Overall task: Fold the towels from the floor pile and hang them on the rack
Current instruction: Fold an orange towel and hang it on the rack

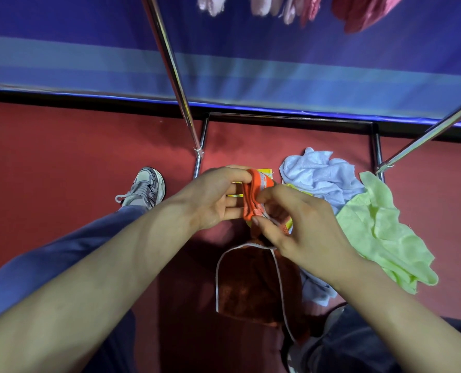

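An orange towel with a white edge point(253, 281) hangs down in front of me, its top bunched between my hands. My left hand point(218, 197) grips the gathered orange top from the left, thumb over it. My right hand point(291, 222) pinches the same bunch from the right. On the red floor lies the pile: a pale blue towel point(321, 179), a light green towel point(385, 232) and a yellow one point(264, 172) mostly hidden behind my hands. Pink and red towels point(358, 12) hang from the rack at the top edge.
Chrome rack poles slant up at the left point(170, 68) and right point(426, 138), joined by a dark base frame point(291, 118) on the floor. A blue striped wall stands behind. My left shoe point(143, 187) and jeans are at the left.
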### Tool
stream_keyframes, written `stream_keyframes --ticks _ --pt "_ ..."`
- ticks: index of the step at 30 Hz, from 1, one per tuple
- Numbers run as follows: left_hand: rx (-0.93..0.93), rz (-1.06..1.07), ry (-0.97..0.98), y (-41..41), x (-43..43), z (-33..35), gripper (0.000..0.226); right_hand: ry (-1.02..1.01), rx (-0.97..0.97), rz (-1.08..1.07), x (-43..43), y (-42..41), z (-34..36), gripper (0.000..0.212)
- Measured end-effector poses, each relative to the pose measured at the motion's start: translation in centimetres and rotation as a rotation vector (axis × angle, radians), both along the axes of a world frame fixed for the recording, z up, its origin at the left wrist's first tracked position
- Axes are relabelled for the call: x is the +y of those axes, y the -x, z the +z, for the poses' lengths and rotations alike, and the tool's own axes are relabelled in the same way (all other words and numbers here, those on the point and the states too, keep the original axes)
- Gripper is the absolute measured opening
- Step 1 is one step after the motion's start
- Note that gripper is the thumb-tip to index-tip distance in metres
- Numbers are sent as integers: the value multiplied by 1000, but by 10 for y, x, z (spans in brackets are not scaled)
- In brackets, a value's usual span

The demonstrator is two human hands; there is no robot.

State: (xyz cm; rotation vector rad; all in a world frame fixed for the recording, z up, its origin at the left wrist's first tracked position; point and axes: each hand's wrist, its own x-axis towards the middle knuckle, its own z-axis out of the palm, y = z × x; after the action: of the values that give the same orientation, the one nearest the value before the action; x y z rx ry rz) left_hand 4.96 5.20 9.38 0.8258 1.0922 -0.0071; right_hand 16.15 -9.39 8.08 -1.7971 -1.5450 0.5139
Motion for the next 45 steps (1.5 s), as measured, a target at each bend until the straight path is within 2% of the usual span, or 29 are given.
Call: stream_keyframes --ticks 7,16,23,25,28,36,45 --pt "6 6 31 -1 -1 1 33 0 -16 7 0 1 3 13" --pt "15 46 103 -2 2 2 28 -23 -20 -16 2 -3 7 12" --pt "27 105 146 -1 -2 -2 34 49 -126 29 -1 1 0 34" --pt "4 116 170 0 -1 -2 26 30 -128 1 0 0 0 28" --pt "-30 133 193 0 5 3 22 -10 -33 -47 2 -3 3 19" --pt "12 37 111 -2 5 11 50 -16 22 -9 1 -4 4 15" --pt "-13 -17 32 -1 8 11 45 -26 21 -37 2 -6 3 12"
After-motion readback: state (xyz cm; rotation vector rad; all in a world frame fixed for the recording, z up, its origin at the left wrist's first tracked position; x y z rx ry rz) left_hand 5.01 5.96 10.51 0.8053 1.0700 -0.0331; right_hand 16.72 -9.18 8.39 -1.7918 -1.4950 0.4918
